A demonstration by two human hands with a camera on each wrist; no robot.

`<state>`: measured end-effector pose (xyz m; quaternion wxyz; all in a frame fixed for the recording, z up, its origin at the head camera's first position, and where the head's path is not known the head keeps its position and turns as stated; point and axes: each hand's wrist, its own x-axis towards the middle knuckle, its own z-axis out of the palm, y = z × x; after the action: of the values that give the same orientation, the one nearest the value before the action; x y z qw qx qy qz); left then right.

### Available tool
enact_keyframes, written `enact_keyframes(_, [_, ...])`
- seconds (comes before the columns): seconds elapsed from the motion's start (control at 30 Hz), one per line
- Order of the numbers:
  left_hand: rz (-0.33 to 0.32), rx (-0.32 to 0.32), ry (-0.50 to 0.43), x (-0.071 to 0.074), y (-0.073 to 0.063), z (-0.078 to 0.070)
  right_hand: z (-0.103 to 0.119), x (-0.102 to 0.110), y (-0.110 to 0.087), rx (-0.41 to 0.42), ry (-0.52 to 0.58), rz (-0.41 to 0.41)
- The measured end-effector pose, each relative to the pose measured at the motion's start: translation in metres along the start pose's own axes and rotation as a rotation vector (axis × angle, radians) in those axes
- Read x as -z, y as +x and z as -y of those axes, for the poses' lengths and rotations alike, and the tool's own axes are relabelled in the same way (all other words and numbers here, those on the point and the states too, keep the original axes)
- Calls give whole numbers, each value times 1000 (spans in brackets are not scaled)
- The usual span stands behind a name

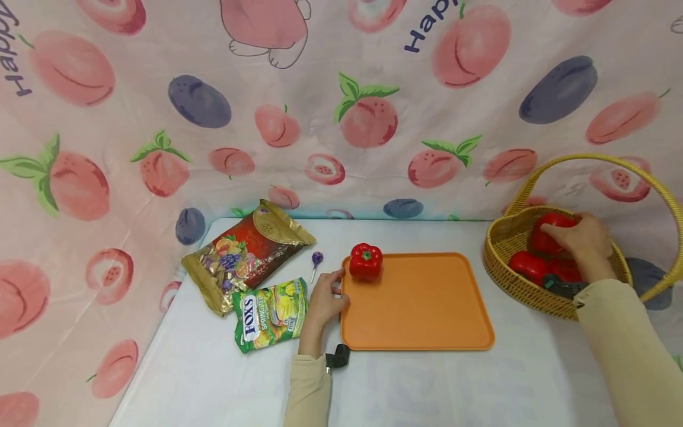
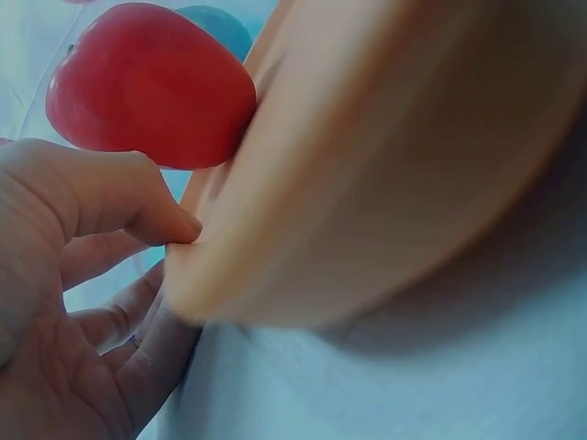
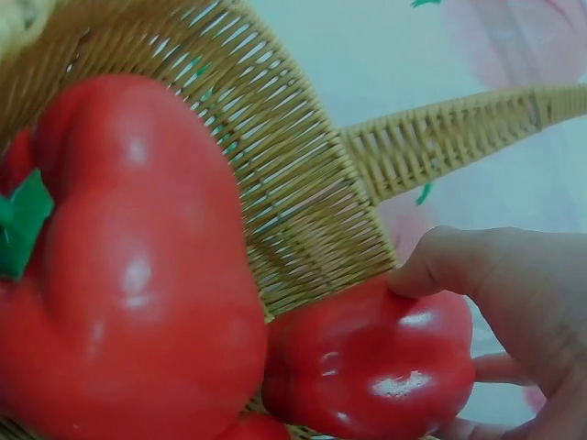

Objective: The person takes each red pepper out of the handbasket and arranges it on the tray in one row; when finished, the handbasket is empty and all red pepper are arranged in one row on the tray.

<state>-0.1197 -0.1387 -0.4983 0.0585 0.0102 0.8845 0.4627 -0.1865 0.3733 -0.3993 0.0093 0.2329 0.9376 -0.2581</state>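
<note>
1. RH: right hand (image 1: 587, 240) grasps a red pepper (image 3: 376, 362), thumb on one side, fingers opp. Pepper pos.: inside wicker basket (image 1: 498, 276), toward far side; its long axis can't be told.
2. LH: left hand (image 1: 325, 299) pinches L short edge of orange tray (image 1: 416, 302).
3. Key relation: tray lies L of RH grip, slightly nearer the person; long axis runs L–R, R short edge toward basket. LH nearer tray (in contact).
4. Surface: tray flat w/ low rim; second pepper (image 1: 366, 261) sits at far-L corner.
5. Room: white tabletop (image 1: 533, 379) shows betw. tray & basket; basket handle (image 1: 592, 158) arches behind & R of RH; candy bags (image 1: 271, 314) & lollipop (image 1: 317, 258) L of tray.
</note>
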Motion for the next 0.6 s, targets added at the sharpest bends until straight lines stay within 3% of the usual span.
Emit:
enact_keyframes(0.33, [-4,-18,6,0,0,2,7,-1,-16,50,62,-39])
enact_keyframes(0.6, [3,7,8,-2,1,3,17,-4,-31,103,131,-76])
